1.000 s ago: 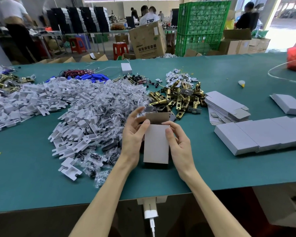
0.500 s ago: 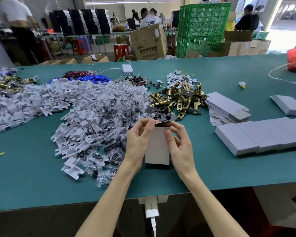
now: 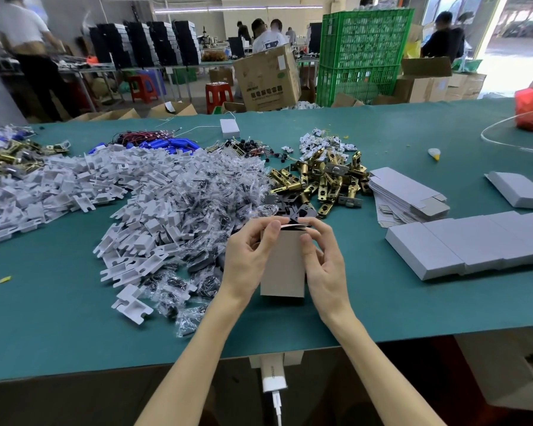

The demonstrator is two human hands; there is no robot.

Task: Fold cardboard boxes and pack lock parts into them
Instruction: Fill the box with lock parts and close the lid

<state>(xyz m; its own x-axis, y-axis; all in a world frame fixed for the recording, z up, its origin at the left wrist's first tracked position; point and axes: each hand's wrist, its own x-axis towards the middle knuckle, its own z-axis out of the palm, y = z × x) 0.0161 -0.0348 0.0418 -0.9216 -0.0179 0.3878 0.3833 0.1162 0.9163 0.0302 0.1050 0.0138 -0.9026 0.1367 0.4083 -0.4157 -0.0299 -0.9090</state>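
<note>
Spreading across nearly the whole view, the green worktop (image 3: 59, 318) carries everything you are working with. The largest thing on it is one broad heap of white plastic inserts (image 3: 83, 186), far too many to count, running from the left edge toward the middle. Against its right flank lies a second heap, of clear bags of small dark parts (image 3: 222, 186), also beyond counting.

To your right a row of folded grey boxes (image 3: 462, 244) lies flat and closed, side touching side. At least three show before the row leaves the frame, and one more closed box (image 3: 519, 192) sits apart behind them. What they hold is hidden. Next comes one stack of flat box blanks (image 3: 403, 192), then one pile of brass latch bolts (image 3: 323, 179), with a few black plates (image 3: 296, 210) at its near edge.

The single cardboard box (image 3: 285, 269) you are handling stands upright near the front edge, between the bags and the folded row. Its top flap is almost down, with a dark slit under it, and its contents cannot be seen. Your left hand (image 3: 246, 259) has its grip round the box's left side, fingertips at the top flap. Your right hand (image 3: 326, 269) has its grip on the right side, thumb pressed on the front face, fingers curled over the flap.
</note>
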